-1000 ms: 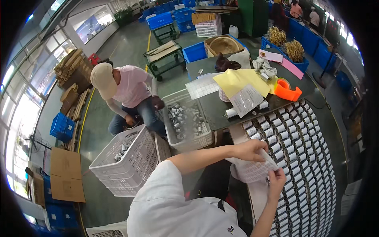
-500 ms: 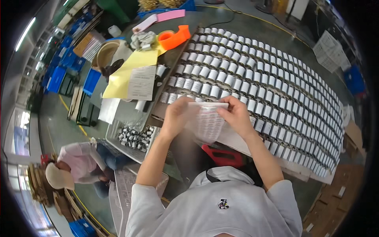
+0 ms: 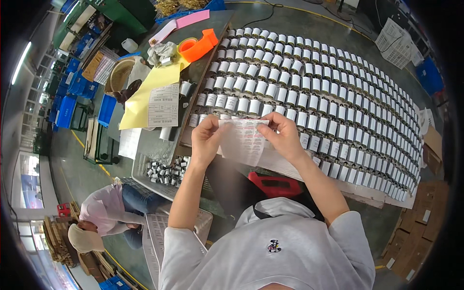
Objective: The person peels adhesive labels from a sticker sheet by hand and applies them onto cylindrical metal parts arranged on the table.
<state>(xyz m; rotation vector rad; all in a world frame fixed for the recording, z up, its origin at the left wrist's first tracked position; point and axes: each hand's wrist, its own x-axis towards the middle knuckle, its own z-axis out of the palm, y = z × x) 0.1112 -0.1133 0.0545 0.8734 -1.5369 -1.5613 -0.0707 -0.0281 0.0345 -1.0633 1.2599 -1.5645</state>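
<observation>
A thin white sheet of printed labels [image 3: 245,144] hangs in front of me, its upper edge stretched between my hands and its lower part smeared by motion. My left hand [image 3: 206,141] pinches its upper left corner. At the upper right corner my right hand [image 3: 285,139] grips it between thumb and fingers. Just beyond the sheet, rows of small cylinders with white wrappers [image 3: 279,94] cover a board [image 3: 270,166]. Both hands are over the board's near left edge, close to the nearest row.
Left of the board, a grey table holds yellow paper [image 3: 140,104], a printed form [image 3: 163,106], an orange tape dispenser [image 3: 199,46] and a wicker basket [image 3: 118,75]. Below it, a crate [image 3: 140,166] contains loose cylinders. A red stool [image 3: 274,184] is under the board. Another person [image 3: 104,212] sits at lower left.
My hands have tilted the sheet's upper edge, so more of its printed face shows. The whole scene has shifted slightly with my head. Both hands still hold the sheet.
</observation>
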